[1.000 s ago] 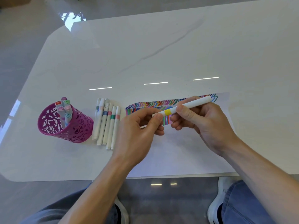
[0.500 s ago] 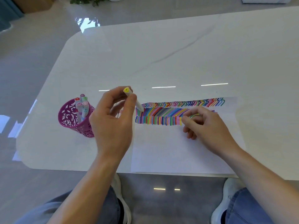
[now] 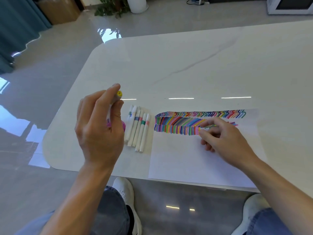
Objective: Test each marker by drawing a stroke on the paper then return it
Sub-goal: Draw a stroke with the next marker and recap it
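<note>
The right hand (image 3: pixel 225 138) rests on the paper (image 3: pixel 186 160). Its fingertips pinch something thin, yellow-green and blurred, which I judge to be the marker (image 3: pixel 210 126). It sits at the right end of the lowest row of strokes (image 3: pixel 176 128). The left hand (image 3: pixel 100 126) is raised, well to the left of the right hand, and its curled fingers grip a white piece with a yellow end, probably the cap (image 3: pixel 119 93). The pink cup (image 3: pixel 124 127) is almost hidden behind this hand, and a row of loose markers (image 3: pixel 138 131) lies just to its right. Neither hand presses the paper flat, so a hard stroke could slide or wrinkle it. The new mark may also cover a neighbour stroke and be hard to read. If the left hand comes down carelessly with the cap, it could tip the cup.
</note>
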